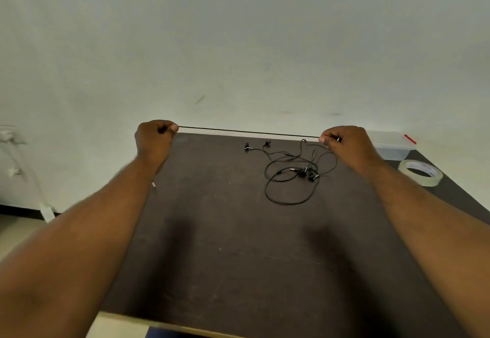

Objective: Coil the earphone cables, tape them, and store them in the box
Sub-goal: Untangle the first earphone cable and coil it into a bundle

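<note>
A black earphone cable (249, 132) is stretched taut and level above the far edge of the table. My left hand (155, 138) pinches its left end and my right hand (347, 142) pinches its right end. From the right hand the cable drops to a loose tangle of black earphone cables (291, 176) lying on the dark table, with earbuds (247, 147) spread at the far side. A clear plastic box (392, 144) with a red clip stands at the far right corner. A roll of clear tape (421, 172) lies flat just in front of it.
The dark brown table (225, 231) has its near edge at the bottom of the view. A pale wall stands right behind the table. White fittings hang on the wall at the far left, above the floor.
</note>
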The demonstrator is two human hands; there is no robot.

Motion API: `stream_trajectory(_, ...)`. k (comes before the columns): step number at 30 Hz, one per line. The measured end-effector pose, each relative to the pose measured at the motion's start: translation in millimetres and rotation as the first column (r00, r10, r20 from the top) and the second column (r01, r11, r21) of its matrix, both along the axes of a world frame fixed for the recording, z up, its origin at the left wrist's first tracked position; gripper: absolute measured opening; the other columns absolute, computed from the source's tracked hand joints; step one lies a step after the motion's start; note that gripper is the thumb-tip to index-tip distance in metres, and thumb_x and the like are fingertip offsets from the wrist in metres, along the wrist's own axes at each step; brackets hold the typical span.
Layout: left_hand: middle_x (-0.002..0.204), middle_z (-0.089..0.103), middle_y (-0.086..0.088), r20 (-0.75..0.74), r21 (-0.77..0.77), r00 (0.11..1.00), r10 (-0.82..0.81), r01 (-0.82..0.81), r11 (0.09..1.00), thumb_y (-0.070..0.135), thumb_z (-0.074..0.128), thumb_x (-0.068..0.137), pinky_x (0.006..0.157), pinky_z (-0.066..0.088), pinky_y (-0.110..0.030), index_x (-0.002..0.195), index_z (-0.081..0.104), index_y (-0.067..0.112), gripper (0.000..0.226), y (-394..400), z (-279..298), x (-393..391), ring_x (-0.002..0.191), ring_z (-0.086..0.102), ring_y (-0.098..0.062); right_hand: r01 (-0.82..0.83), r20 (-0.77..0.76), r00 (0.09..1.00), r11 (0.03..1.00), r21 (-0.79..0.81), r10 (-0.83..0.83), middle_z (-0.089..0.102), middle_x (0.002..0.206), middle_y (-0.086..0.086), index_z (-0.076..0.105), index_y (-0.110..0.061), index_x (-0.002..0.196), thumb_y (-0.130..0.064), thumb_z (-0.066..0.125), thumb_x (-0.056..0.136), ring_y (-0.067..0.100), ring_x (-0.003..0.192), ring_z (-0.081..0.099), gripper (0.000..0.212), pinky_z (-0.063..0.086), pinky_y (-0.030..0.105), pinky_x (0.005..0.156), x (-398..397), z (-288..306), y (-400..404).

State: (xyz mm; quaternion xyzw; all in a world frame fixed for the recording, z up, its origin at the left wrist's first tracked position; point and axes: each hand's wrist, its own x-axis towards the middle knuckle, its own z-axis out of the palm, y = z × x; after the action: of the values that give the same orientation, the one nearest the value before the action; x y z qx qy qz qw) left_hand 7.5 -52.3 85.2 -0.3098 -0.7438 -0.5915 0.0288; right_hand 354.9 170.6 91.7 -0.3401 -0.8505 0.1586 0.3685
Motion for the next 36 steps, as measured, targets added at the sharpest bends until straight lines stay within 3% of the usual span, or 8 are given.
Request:
stream_trajectory(5,0.083,0.071,-0.002,0.076,-0.078,0.992,-0.098,0.104,0.991,0.020,0.068,0.086,0.081,0.059,-0.041,0.079,0.072,0.023,0.009,6.9,0.0,19.2,0.073,0.067,-0.024,-0.045,-0.085,0.995,0.999,0.014,0.046,0.068,0.077,-0.003,0.075,-0.008,0.089,-0.015,0.065,0.089,0.019,0.079,0.064,0.012,0.049,0.027,0.077,-18.1,5.0,-24.8)
stream_trajectory(6,0.095,0.072,-0.004,0.102,-0.100,0.984,-0.147,0.157,0.982,0.020,0.068,0.087,0.073,0.060,-0.038,0.092,0.073,0.020,0.007,10.5,1.5,26.6,0.069,0.067,-0.021,-0.070,-0.090,0.993,0.997,0.018,0.071,0.067,0.076,-0.006,0.075,-0.008,0.090,-0.015,0.065,0.089,0.016,0.078,0.063,0.012,0.048,0.026,0.077,-24.0,5.3,-30.1)
stream_trajectory(8,0.130,0.059,-0.001,0.116,-0.195,0.972,-0.205,0.224,0.955,0.022,0.066,0.089,0.058,0.057,-0.031,0.131,0.058,0.018,0.043,16.3,8.6,46.7,0.064,0.066,-0.018,-0.121,-0.097,0.988,0.992,0.022,0.123,0.066,0.075,-0.014,0.075,-0.010,0.089,-0.016,0.066,0.089,0.011,0.077,0.063,0.011,0.049,0.026,0.079,-37.6,4.4,-38.6)
stream_trajectory(10,0.146,0.043,0.004,0.070,-0.248,0.956,-0.286,0.295,0.923,0.023,0.063,0.092,0.052,0.056,-0.027,0.146,0.040,0.026,0.059,21.8,19.5,74.9,0.058,0.065,-0.017,-0.168,-0.104,0.980,0.985,0.027,0.170,0.067,0.077,-0.014,0.076,-0.012,0.090,-0.017,0.066,0.089,0.008,0.077,0.062,0.011,0.049,0.026,0.080,-51.5,5.7,-47.6)
stream_trajectory(15,0.128,0.058,-0.007,0.405,0.075,0.658,-0.635,0.668,0.741,0.020,0.057,0.097,0.069,0.061,-0.035,0.133,0.052,0.009,0.038,39.6,37.5,138.6,0.079,0.072,-0.029,-0.250,-0.034,0.966,0.962,0.105,0.255,0.065,0.073,-0.013,0.076,-0.016,0.087,-0.023,0.064,0.090,0.001,0.069,0.058,0.014,0.048,0.026,0.071,-75.3,14.4,-64.5)
stream_trajectory(21,0.073,0.070,-0.011,0.142,-0.044,0.817,-0.559,0.569,0.821,0.009,0.071,0.086,0.069,0.060,-0.028,0.088,0.072,0.002,0.007,45.9,31.5,133.2,0.068,0.069,-0.018,-0.276,-0.009,0.961,0.960,0.055,0.276,0.069,0.074,-0.013,0.075,-0.020,0.084,-0.032,0.069,0.086,0.003,0.070,0.062,0.014,0.048,0.022,0.066,-69.9,23.4,-67.9)
stream_trajectory(32,0.077,0.070,-0.010,0.138,-0.039,0.942,-0.304,0.312,0.949,0.005,0.069,0.087,0.065,0.057,-0.026,0.080,0.070,0.010,0.009,12.8,38.3,45.9,0.069,0.068,-0.019,-0.238,-0.022,0.971,0.969,-0.062,0.237,0.071,0.072,0.005,0.076,-0.015,0.084,-0.024,0.072,0.085,0.018,0.068,0.066,0.010,0.052,0.029,0.072,-39.9,28.5,-36.5)
stream_trajectory(36,0.077,0.070,-0.011,0.145,-0.037,0.944,-0.296,0.304,0.952,0.004,0.068,0.087,0.065,0.058,-0.026,0.077,0.070,0.011,0.013,9.0,36.7,42.3,0.071,0.068,-0.021,-0.254,-0.048,0.967,0.965,-0.061,0.251,0.071,0.071,0.000,0.076,-0.018,0.083,-0.023,0.073,0.084,0.000,0.060,0.059,0.006,0.047,0.019,0.066,-43.0,33.4,-36.9)
